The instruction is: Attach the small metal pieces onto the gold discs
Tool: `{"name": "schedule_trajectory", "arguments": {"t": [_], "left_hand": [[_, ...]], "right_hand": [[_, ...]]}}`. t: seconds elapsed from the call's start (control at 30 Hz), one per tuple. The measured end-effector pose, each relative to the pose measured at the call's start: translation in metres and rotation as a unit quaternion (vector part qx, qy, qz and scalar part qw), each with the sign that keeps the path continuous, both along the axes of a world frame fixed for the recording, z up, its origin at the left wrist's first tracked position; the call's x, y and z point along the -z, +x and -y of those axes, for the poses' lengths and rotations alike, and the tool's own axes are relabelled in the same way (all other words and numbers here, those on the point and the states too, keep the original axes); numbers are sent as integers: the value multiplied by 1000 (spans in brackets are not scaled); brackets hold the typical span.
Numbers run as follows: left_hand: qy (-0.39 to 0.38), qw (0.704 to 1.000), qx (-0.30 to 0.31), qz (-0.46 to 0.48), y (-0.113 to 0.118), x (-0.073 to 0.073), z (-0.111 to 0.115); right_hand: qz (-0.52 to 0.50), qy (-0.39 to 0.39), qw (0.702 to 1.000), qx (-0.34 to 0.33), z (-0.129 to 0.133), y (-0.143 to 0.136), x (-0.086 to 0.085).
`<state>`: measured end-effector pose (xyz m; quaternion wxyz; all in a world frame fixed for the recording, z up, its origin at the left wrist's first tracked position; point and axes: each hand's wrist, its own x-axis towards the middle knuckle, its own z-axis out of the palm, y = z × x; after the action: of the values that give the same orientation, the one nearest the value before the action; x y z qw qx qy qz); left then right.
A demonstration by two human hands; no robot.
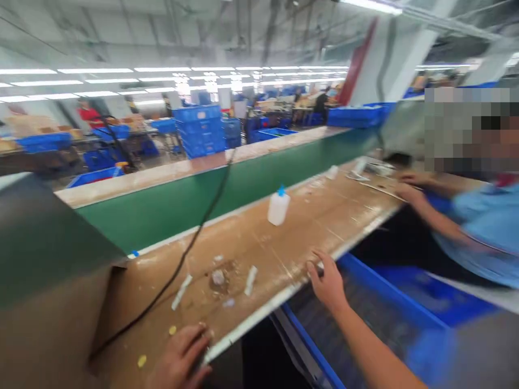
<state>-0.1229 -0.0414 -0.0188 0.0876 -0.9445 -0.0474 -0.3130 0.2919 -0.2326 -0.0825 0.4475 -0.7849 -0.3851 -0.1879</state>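
Note:
My left hand (182,354) is at the front edge of the brown workbench (239,237), fingers slightly apart and holding nothing visible. Further right along the same edge, my right hand (327,281) rests its spread fingertips on the bench, with nothing in them. A white bottle (278,208) with a blue tip stands upright beyond my right hand. Between and beyond the hands lie two pale strips, one of them a white strip (251,280), and a small whitish lump (218,277) on a dark patch. Two yellow bits, including a yellow disc (141,361), lie near my left hand.
A dark cable (190,243) hangs across the bench's left part. Behind runs a green conveyor belt (162,208). A metal housing (52,281) stands left. A blue crate (377,319) sits below the edge at right, near a seated person in a blue shirt (486,227).

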Motion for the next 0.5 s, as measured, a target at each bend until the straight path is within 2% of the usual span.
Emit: {"name": "schedule_trajectory", "arguments": {"t": [0.07,0.13,0.2,0.27,0.3,0.37,0.5], "left_hand": [[9,1000,15,-1,8,-6,2],[8,999,40,9,16,-11,7],[-4,998,54,40,26,-14,16],[-20,996,57,65,40,-13,27],[-28,995,58,73,49,-12,33],[-42,994,66,79,70,-9,43],[-46,990,107,78,113,-6,56]], "right_hand": [[-39,26,992,115,64,-14,10],[-106,33,961,252,146,-31,26],[-249,24,895,368,222,-48,38],[-422,17,814,398,275,-57,44],[-495,19,783,376,288,-58,46],[-587,30,747,311,291,-49,52],[-709,64,679,180,249,-14,67]]}}
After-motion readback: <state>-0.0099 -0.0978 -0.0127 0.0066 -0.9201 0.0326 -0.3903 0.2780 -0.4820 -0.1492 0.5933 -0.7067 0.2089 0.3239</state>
